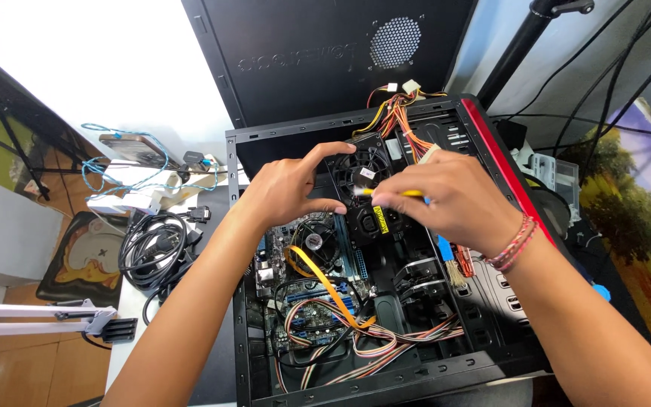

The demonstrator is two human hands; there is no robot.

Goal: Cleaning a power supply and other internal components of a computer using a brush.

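Note:
An open black computer case [239,249] with a red front edge lies on its side below me. My left hand [288,188] grips the left edge of the black power supply with its round fan [362,169] near the case's top. My right hand [446,197] pinches a yellow-handled tool [408,194], its tip against the power supply's fan grille. Below the hands sit the motherboard with its round cooler fan [314,240], an orange flat cable [325,283] and striped ribbon cables [371,350].
A bundle of orange and yellow power wires [401,117] rises from the case's top. The black side panel [303,53] leans behind. Coiled black cables [152,252], a phone with blue cord [133,147] and white adapters lie left. A black stand pole [521,45] stands at right.

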